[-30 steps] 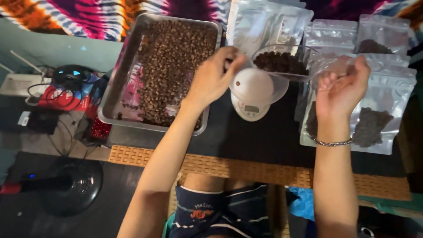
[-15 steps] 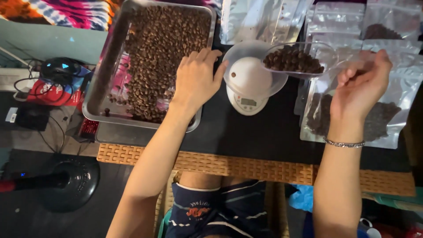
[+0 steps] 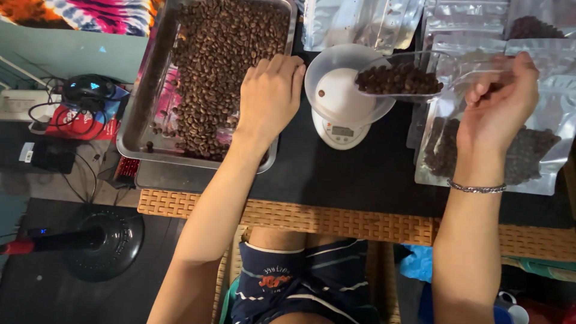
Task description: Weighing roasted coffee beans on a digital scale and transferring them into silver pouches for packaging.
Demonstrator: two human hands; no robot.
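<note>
My right hand (image 3: pixel 498 105), at the upper right of the frame, has its grip pinched on the handle of a clear plastic scoop (image 3: pixel 414 77) loaded with dark roasted coffee beans (image 3: pixel 399 79). The scoop hangs over the clear plastic bowl (image 3: pixel 345 81) on the small white digital scale (image 3: pixel 341 131) at top centre. My left hand (image 3: pixel 270 96) rests loosely curled, holding nothing, on the right rim of the rectangular metal tray (image 3: pixel 144 114) of beans, upper left. Clear zip pouches (image 3: pixel 528 156) with beans lie on the black table (image 3: pixel 336 186) beneath my right wrist.
</note>
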